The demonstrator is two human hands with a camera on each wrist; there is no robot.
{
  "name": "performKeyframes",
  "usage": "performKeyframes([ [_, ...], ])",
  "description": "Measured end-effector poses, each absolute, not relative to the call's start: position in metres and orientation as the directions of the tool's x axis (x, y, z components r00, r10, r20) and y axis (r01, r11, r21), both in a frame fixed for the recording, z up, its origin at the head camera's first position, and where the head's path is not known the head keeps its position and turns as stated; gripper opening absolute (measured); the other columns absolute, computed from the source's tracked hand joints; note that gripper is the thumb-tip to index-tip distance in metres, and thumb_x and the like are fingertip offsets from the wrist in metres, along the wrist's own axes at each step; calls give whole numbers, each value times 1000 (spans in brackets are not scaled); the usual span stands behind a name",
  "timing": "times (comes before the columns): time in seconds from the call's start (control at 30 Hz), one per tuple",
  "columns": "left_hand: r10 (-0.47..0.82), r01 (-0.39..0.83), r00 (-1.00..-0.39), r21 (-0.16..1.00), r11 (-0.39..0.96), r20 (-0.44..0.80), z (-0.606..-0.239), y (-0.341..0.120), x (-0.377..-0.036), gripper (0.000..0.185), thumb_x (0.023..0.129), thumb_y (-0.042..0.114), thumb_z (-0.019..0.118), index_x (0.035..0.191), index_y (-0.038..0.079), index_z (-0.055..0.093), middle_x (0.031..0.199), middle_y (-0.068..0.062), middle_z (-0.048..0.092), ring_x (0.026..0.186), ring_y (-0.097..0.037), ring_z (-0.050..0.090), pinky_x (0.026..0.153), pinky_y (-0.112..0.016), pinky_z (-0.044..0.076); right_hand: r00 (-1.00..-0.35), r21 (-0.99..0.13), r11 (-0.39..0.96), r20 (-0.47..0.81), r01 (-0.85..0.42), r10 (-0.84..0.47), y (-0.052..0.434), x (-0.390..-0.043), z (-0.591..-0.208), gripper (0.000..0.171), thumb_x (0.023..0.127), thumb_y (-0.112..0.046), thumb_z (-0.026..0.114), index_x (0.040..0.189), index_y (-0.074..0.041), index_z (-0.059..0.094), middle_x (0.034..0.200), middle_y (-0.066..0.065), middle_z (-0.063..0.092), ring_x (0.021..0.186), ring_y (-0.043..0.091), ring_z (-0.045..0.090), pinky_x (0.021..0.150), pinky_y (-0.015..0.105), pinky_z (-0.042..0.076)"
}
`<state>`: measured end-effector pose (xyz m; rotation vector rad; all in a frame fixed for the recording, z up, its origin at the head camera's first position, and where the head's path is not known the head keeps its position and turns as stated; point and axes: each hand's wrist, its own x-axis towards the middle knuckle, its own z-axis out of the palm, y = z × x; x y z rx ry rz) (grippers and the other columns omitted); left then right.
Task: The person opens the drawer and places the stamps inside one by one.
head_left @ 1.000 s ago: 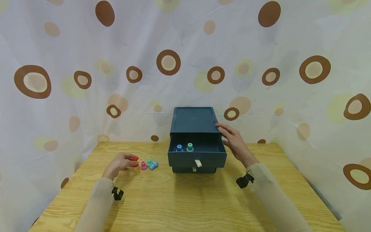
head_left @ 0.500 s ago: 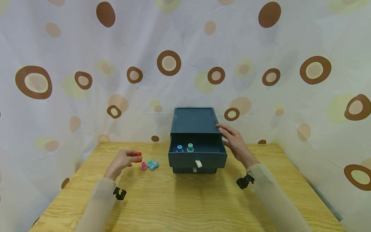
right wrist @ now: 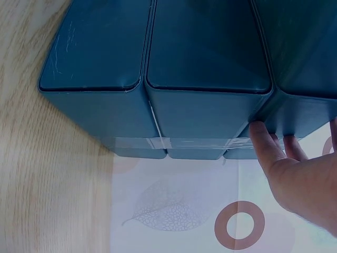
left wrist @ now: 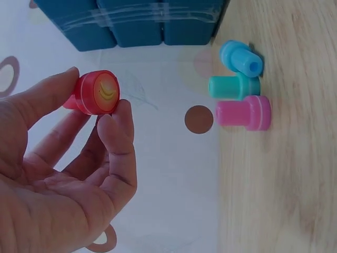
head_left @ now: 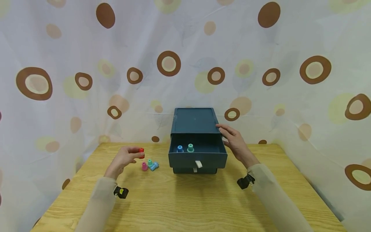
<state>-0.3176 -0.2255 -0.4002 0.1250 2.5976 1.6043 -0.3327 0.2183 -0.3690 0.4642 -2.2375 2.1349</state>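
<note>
**Pinching a red stamp, left; touching a drawer unit, right**

Nearest, two beige sleeves (head_left: pixel 278 198) are seen, a small black camera (head_left: pixel 121 193) being worn at each wrist. Below them a wood-grain tabletop (head_left: pixel 185 206) is shown.

Left hand (head_left: pixel 123 159), one: raised over the tabletop, thumb and fingertips clamped on a red stamp (left wrist: pixel 95 92). The stamp is held clear of the surface, to the left of the drawer unit; a yellow curved mark is shown on its round end.

Loose stamps, three, grouped near that hand: one pink (head_left: pixel 144 166), upright; one light-blue (head_left: pixel 155 166), lying on its side; one teal (head_left: pixel 149 163), upright and slightly behind. Whether they are in contact cannot be told.

Drawer unit (head_left: pixel 194 120), one, dark blue, stacked in three sections. Its top drawer (head_left: pixel 185 160) is pulled out, fitted with a white tab (head_left: pixel 198 164); within are placed a blue stamp (head_left: pixel 180 149) and a green stamp (head_left: pixel 190 148), side by side, apart.

Right hand (head_left: pixel 236 143), one: laid against the unit's right side and top edge, fingers spread apart.

Farthest, a pale cloth (head_left: pixel 191 38) is hung, printed with brown rings and ovals.
</note>
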Motion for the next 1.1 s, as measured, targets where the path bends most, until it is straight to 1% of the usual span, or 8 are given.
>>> performKeyframes([
  [0.1, 121, 48, -993, 892, 450, -7, -398, -222, -316, 37, 95, 25, 66, 125, 3, 64, 110, -7, 73, 101, -19, 66, 82, -33, 51, -957, -975, 29, 209, -219, -200, 218, -331, -368, 57, 100, -44, 52, 145, -10, 46, 160, 9, 29, 149, 32, 23, 117, 60, 20],
  [0.23, 124, 82, -992, 898, 433, 30, -394, -217, -315, 38, 95, 25, 66, 126, 4, 63, 113, -8, 71, 99, -18, 66, 85, -39, 52, -958, -975, 31, 209, -219, -194, 219, -331, -368, 56, 100, -44, 52, 145, -10, 46, 160, 9, 29, 149, 33, 22, 117, 61, 20],
  [0.33, 140, 112, -988, 906, 408, 60, -390, -212, -313, 38, 96, 22, 65, 128, 3, 62, 115, -10, 71, 97, -16, 66, 85, -40, 53, -959, -976, 29, 205, -215, -197, 218, -331, -369, 56, 101, -43, 51, 145, -10, 45, 160, 10, 28, 150, 33, 20, 117, 62, 19],
  [0.5, 173, 157, -980, 915, 371, 99, -384, -205, -309, 37, 97, 21, 63, 129, 3, 62, 114, -12, 71, 97, -18, 65, 78, -33, 54, -958, -976, 34, 204, -215, -202, 218, -331, -370, 56, 102, -41, 50, 146, -8, 44, 161, 12, 26, 150, 34, 19, 116, 63, 19],
  [0.67, 188, 200, -972, 924, 327, 144, -376, -197, -307, 39, 95, 25, 66, 128, 3, 63, 112, -9, 71, 97, -21, 64, 75, -28, 54, -957, -974, 31, 216, -226, -194, 219, -332, -369, 56, 101, -43, 51, 146, -9, 45, 160, 11, 27, 149, 33, 21, 116, 61, 21],
  [0.83, 200, 223, -965, 927, 300, 167, -370, -190, -307, 40, 93, 29, 68, 123, 3, 65, 107, -5, 71, 98, -26, 63, 77, -32, 55, -960, -975, 30, 209, -219, -187, 219, -332, -368, 55, 101, -43, 52, 145, -11, 47, 160, 9, 28, 150, 32, 21, 117, 60, 21],
  [1.0, 228, 233, -958, 934, 272, 173, -365, -184, -309, 39, 92, 31, 69, 119, 3, 67, 103, -1, 72, 93, -20, 65, 76, -29, 54, -958, -975, 25, 212, -221, -195, 220, -332, -370, 55, 101, -42, 51, 145, -10, 46, 160, 10, 27, 150, 32, 21, 117, 61, 20],
  [1.1, 253, 236, -952, 939, 250, 172, -363, -181, -308, 39, 93, 28, 69, 121, 1, 66, 103, -4, 72, 88, -15, 67, 73, -27, 53, -958, -975, 23, 211, -219, -194, 219, -333, -371, 56, 101, -42, 51, 145, -9, 46, 160, 10, 28, 149, 33, 21, 117, 60, 21],
])
